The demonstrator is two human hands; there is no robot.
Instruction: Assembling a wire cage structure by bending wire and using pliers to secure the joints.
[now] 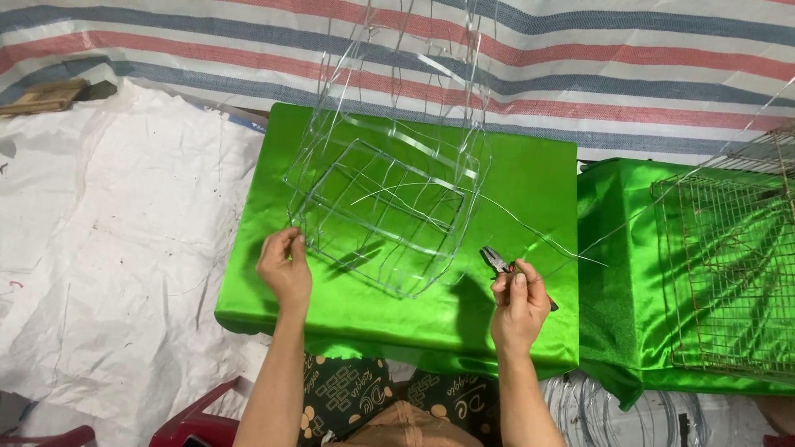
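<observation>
Seated at a green-draped desk [530, 178], a person works on a half-built wire cage [385, 211] standing at its middle, sides framed, loose wire ends trailing. Left hand [284, 269] pinches the cage's near-left corner; right hand [520, 306], closed round pliers [497, 261], hovers right of the cage.
</observation>
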